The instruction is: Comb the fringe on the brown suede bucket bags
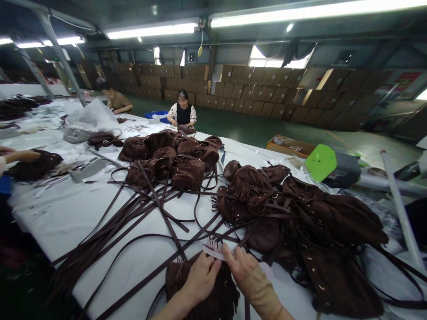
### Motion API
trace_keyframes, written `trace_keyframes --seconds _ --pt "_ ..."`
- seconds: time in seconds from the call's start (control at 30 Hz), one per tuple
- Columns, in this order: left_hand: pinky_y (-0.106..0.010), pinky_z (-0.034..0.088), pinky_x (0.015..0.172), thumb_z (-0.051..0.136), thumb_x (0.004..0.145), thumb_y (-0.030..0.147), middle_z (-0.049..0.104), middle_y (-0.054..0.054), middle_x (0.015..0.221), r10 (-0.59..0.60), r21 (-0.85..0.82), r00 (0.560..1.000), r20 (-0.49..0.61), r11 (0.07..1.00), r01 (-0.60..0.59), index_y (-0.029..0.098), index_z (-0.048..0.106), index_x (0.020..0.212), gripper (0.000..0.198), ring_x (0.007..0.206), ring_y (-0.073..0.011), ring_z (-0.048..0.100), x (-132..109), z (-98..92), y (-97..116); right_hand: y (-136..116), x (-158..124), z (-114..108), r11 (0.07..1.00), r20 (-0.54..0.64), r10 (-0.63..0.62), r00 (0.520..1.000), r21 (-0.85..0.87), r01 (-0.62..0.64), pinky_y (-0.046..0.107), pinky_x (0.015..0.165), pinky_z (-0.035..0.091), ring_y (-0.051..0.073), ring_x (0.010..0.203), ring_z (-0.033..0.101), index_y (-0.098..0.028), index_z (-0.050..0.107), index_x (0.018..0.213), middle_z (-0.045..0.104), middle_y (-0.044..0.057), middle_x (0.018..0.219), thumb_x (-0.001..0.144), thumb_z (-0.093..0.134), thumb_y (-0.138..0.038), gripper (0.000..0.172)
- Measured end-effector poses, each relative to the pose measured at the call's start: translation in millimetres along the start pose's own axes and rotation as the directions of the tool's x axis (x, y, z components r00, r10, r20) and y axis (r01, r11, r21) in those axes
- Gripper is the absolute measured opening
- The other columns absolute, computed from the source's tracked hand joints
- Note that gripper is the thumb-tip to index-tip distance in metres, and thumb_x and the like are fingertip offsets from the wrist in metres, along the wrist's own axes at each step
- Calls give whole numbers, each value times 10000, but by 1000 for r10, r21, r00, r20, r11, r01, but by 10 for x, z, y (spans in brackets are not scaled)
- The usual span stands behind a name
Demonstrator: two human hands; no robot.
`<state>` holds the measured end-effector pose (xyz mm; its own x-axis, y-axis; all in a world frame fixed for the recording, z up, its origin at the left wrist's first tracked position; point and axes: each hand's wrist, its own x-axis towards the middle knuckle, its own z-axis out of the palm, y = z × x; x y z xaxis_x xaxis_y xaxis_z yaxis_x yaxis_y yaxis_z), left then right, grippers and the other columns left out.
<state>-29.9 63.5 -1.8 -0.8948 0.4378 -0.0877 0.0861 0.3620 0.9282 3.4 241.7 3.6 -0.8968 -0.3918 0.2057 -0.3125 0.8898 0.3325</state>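
Observation:
My right hand (247, 271) is closed on a pale pink comb (215, 248), its teeth pointing up and away from me. My left hand (202, 275) is curled just below the comb's left end, thumb against the fingers; whatever it pinches is hidden. Beneath both hands lies a dark brown fringed bag (176, 280) at the table's near edge, its fringe hanging toward me. A pale rounded piece (267, 270) shows beyond my right wrist, perhaps the comb's handle.
Brown fringed bags pile up at the table's middle (188, 173) and right (253, 186). Long straps (133, 213) stretch across the white table (140, 262). A co-worker's hand (25, 155) is at far left; two people work beyond. A green-and-grey machine (322, 162) stands right.

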Motion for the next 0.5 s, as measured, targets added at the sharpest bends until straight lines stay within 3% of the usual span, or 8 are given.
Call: trace_keyframes --seconds 0.1,0.17,0.23,0.27,0.3,0.37,0.43,0.5 --pt "-298 323 632 322 949 459 551 -29 667 -26 -13 996 87 1000 27 209 446 588 456 656 -175 486 -241 66 25 88 -101 148 993 145 -77 986 104 62 262 573 437 178 664 617 -206 525 1252 645 54 825 793 501 17 511" --pt "-310 274 607 317 950 463 470 -12 593 -41 16 994 106 999 39 216 350 544 476 595 -162 423 -439 12 46 231 -180 208 970 300 31 954 222 -101 263 641 464 180 742 645 -243 542 1240 668 57 882 797 502 7 510" --pt "-316 266 618 366 938 465 445 -13 591 -30 35 991 132 999 25 218 324 531 478 596 -166 414 -625 -90 51 469 -289 235 878 474 255 843 252 -408 281 664 473 194 764 659 -228 596 1163 680 76 863 815 487 -29 416" --pt "-316 269 619 386 931 470 442 -15 596 -28 21 987 156 999 25 219 322 528 479 597 -169 413 -705 -146 41 608 -360 242 800 548 377 747 214 -561 288 638 469 203 727 661 -201 628 1094 680 89 815 824 475 -56 343" --pt "-315 273 617 398 924 483 437 -15 596 -41 -2 985 170 999 42 220 320 529 481 597 -171 407 -774 -197 21 740 -441 249 750 585 442 680 175 -638 298 585 456 215 656 651 -154 651 1016 671 109 744 837 443 -79 284" --pt "-309 282 605 389 916 526 411 -5 593 -125 -52 982 145 990 134 224 314 545 484 592 -169 385 -867 -269 -37 902 -604 263 671 616 488 618 189 -717 287 559 442 201 615 634 -141 653 982 660 101 688 880 386 -150 287" --pt "-300 303 612 355 921 552 412 -1 620 -198 -80 976 90 976 205 222 340 581 474 613 -168 386 -893 -292 -91 826 -722 260 451 668 456 588 397 -800 256 511 417 160 545 584 -153 634 1000 658 68 670 927 340 -298 336" --pt "-292 329 647 346 931 541 450 -11 680 -182 -77 980 85 979 189 211 387 616 458 664 -172 417 -864 -274 -111 501 -769 212 58 730 364 578 602 -796 242 427 367 120 438 489 -152 599 1043 677 57 717 924 315 -490 457"
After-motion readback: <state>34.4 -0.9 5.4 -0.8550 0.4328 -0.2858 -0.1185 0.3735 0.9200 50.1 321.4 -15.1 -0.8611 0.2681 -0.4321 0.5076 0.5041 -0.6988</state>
